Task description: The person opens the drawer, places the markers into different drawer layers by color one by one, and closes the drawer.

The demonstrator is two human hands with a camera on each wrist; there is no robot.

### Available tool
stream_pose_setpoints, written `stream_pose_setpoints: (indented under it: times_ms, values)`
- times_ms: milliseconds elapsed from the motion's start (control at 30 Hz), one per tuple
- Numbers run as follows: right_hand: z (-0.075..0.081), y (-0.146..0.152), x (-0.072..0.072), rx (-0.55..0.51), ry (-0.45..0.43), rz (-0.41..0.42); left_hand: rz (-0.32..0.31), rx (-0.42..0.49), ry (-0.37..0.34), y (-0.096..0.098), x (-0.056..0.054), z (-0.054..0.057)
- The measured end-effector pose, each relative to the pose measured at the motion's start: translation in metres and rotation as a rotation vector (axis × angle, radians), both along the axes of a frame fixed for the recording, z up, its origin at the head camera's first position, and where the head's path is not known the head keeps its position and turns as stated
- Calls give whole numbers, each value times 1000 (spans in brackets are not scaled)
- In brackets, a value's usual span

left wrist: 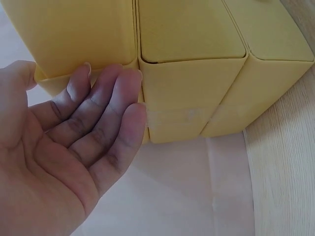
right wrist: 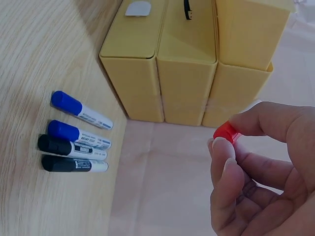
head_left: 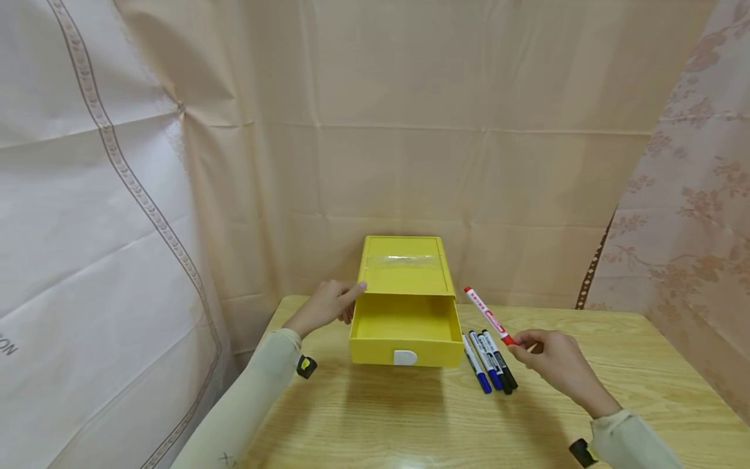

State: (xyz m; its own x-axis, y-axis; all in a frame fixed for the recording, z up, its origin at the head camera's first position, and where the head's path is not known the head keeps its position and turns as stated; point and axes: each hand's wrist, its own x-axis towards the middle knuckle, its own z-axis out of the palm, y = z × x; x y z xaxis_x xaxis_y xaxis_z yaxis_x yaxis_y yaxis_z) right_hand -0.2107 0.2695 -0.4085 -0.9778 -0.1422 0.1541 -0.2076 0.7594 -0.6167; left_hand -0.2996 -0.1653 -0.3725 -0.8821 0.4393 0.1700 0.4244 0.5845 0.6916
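A yellow drawer unit stands toward the back of the table, its top drawer pulled out at the front. My left hand rests on the unit's left side, thumb at the top edge; in the left wrist view its fingers lie against the side wall. My right hand pinches a red marker by its red cap end, raised right of the drawer and pointing up and left. In the right wrist view only the marker's red end shows between thumb and fingertips.
Two blue-capped markers and two black-capped markers lie side by side on the wooden table, right of the drawer. Lower drawers show in the wrist views. Cloth hangs behind and on both sides.
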Motion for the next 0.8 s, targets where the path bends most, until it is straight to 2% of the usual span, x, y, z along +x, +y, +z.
stream_pose_setpoints:
  times_ms: [800]
  values:
    - [14, -13, 8, -10, 9, 22, 15, -14, -29, -1, 4, 5]
